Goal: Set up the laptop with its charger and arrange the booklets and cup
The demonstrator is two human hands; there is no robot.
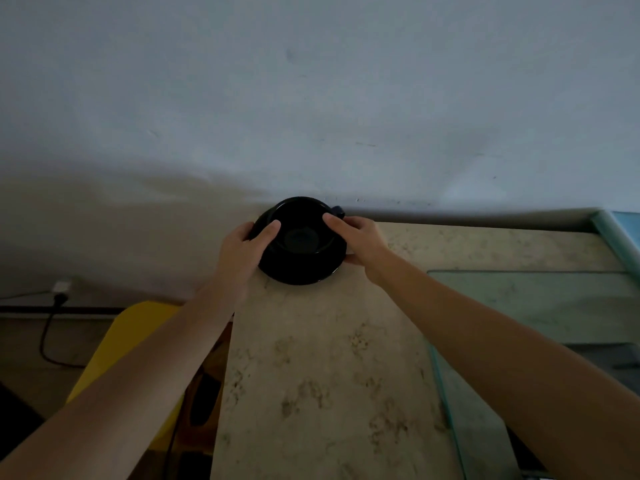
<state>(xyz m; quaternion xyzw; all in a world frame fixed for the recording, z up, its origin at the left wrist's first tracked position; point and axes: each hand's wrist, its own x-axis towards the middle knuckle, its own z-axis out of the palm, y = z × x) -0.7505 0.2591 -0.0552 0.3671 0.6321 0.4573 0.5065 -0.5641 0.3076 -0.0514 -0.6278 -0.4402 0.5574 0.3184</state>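
Observation:
A black cup [300, 233] stands on a black saucer [298, 270] at the far left corner of a beige mottled tabletop [325, 358], close to the wall. My left hand [244, 249] grips the saucer's left rim, thumb resting on the cup's edge. My right hand [356, 239] holds the right rim, thumb on the cup's edge too. The cup's handle [338, 212] points to the far right. The inside of the cup looks dark and empty. No laptop, charger or booklets are in view.
A glass sheet [519, 306] covers the table's right part. A yellow chair [128, 341] stands left of the table. A wall socket [61, 287] with a black cable [46, 341] plugged in sits low on the left wall. The pale wall [311, 98] rises behind.

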